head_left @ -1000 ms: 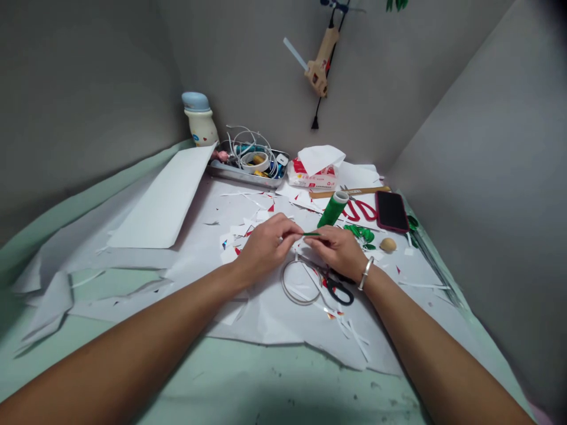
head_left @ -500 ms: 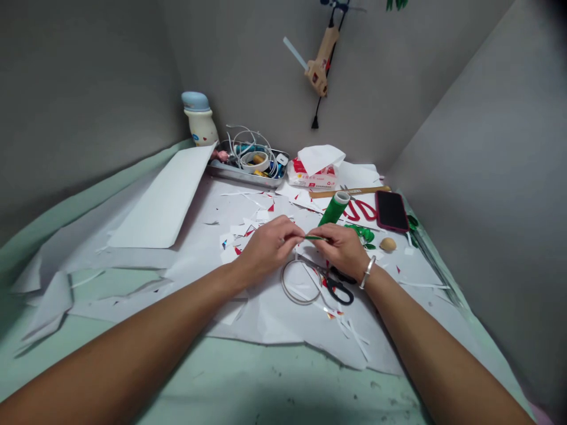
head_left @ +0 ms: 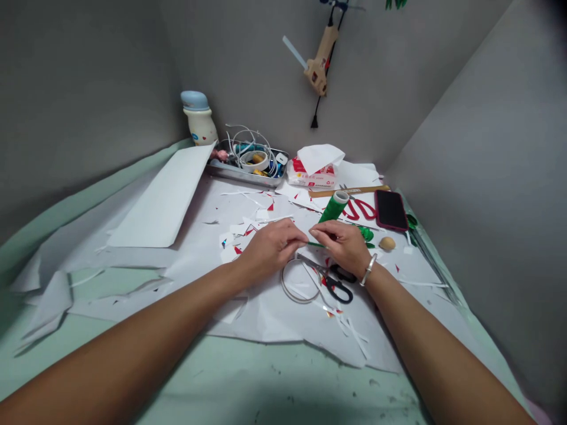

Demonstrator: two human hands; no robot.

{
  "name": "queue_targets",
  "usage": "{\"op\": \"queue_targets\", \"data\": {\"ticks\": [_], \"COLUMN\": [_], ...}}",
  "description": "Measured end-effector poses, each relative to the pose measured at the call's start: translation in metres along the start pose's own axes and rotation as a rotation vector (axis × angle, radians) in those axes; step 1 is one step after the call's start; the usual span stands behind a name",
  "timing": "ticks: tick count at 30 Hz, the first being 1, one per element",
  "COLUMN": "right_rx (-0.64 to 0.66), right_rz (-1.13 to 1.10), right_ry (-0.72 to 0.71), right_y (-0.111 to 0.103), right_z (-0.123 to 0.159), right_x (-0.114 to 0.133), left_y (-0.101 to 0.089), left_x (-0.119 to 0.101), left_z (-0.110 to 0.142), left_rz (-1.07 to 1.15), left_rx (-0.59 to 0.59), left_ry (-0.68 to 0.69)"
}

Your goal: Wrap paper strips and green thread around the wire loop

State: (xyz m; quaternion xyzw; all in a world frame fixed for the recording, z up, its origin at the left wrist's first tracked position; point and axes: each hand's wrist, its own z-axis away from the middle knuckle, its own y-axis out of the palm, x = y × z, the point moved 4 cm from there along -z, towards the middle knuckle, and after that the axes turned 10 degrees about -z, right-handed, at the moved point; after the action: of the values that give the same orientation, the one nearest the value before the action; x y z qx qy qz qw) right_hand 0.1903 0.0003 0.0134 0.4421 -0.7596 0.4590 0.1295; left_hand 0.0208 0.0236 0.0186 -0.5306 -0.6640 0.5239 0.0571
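Observation:
My left hand [head_left: 277, 245] is closed in a pinch on one end of a thin green strip [head_left: 316, 244]. The strip points right, toward the underside of my right hand [head_left: 343, 242]. My right thumb and forefinger are pressed together just above the strip; whatever lies between them is too small to make out. Behind that hand a spool of green thread [head_left: 333, 206] stands tilted. Black-handled scissors [head_left: 337, 289] and a ring of thin wire [head_left: 283, 282] lie on the paper below my hands.
Green leaf-like pieces [head_left: 367, 234], a round tan ball [head_left: 387, 244], a phone [head_left: 390, 210] and red-handled scissors [head_left: 364, 208] lie to the right. Behind are a tissue pack [head_left: 310, 177] and a metal tray [head_left: 248, 175]. A glue gun [head_left: 319, 68] hangs on the wall. Paper scraps [head_left: 230, 241] litter the sheet.
My right fingertips have come off the strip's line and risen slightly above it. More of the green strip now shows, slanting down to the right; my left hand has barely moved.

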Motion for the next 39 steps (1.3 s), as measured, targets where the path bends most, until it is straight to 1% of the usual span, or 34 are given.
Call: {"op": "queue_targets", "data": {"ticks": [2, 4, 6, 8, 10, 12, 14, 15, 17, 20, 21, 22, 24, 26, 28, 30, 32, 34, 37, 39], "right_rx": [0.104, 0.205, 0.229, 0.184, 0.107, 0.035, 0.003, 0.01, 0.08, 0.214, 0.239, 0.23, 0.177, 0.091, 0.011, -0.018, 0.027, 0.108, 0.22, 0.232], "right_rz": [-0.001, 0.001, 0.019, 0.04, 0.041, 0.02, -0.01, -0.024, -0.029, -0.012, -0.002, 0.008, 0.023, 0.02, 0.001, -0.034, -0.058, -0.061, -0.031, 0.009], "right_ry": [-0.012, -0.067, -0.127, -0.173, -0.174, -0.116, -0.03, 0.002, 0.017, -0.069, -0.107, -0.136, -0.173, -0.155, -0.083, 0.01, 0.072, 0.071, -0.029, -0.107], "right_y": [0.007, 0.014, 0.017, 0.014, 0.009, 0.003, 0.0, 0.0, 0.005, 0.015, 0.017, 0.018, 0.015, 0.009, 0.003, 0.0, 0.002, 0.008, 0.017, 0.019], "right_z": [0.001, 0.003, 0.004, 0.003, 0.001, 0.0, -0.001, 0.0, 0.001, 0.004, 0.004, 0.004, 0.003, 0.001, 0.0, -0.001, 0.0, 0.002, 0.005, 0.005], "right_x": [0.001, 0.011, 0.022, 0.03, 0.031, 0.022, 0.01, 0.005, 0.0, 0.011, 0.017, 0.023, 0.032, 0.032, 0.023, 0.011, 0.002, 0.001, 0.014, 0.026], "left_y": [-0.005, -0.008, -0.007, -0.002, 0.003, 0.006, 0.004, 0.002, -0.004, -0.007, -0.007, -0.005, 0.0, 0.006, 0.008, 0.005, -0.001, -0.007, -0.011, -0.008], "left_x": [0.005, 0.01, 0.014, 0.013, 0.007, 0.001, -0.004, -0.004, 0.0, 0.01, 0.013, 0.015, 0.014, 0.008, 0.001, -0.004, -0.004, 0.0, 0.008, 0.012], "left_z": [-0.001, -0.002, -0.001, 0.001, 0.002, 0.003, 0.002, 0.001, -0.001, -0.001, -0.001, 0.0, 0.001, 0.002, 0.003, 0.002, 0.001, -0.001, -0.001, 0.0], "left_rz": [0.049, 0.028, -0.049, -0.146, -0.214, -0.199, -0.102, -0.046, 0.03, 0.007, -0.032, -0.079, -0.177, -0.231, -0.215, -0.138, -0.037, 0.04, 0.042, -0.039], "left_rx": [-0.071, -0.12, -0.12, -0.053, 0.036, 0.085, 0.068, 0.041, -0.034, -0.114, -0.113, -0.096, -0.024, 0.059, 0.104, 0.083, 0.016, -0.066, -0.145, -0.126], "left_ry": [-0.088, -0.172, -0.211, -0.17, -0.068, 0.034, 0.062, 0.044, -0.042, -0.189, -0.22, -0.23, -0.179, -0.054, 0.067, 0.103, 0.053, -0.037, -0.16, -0.195]}}
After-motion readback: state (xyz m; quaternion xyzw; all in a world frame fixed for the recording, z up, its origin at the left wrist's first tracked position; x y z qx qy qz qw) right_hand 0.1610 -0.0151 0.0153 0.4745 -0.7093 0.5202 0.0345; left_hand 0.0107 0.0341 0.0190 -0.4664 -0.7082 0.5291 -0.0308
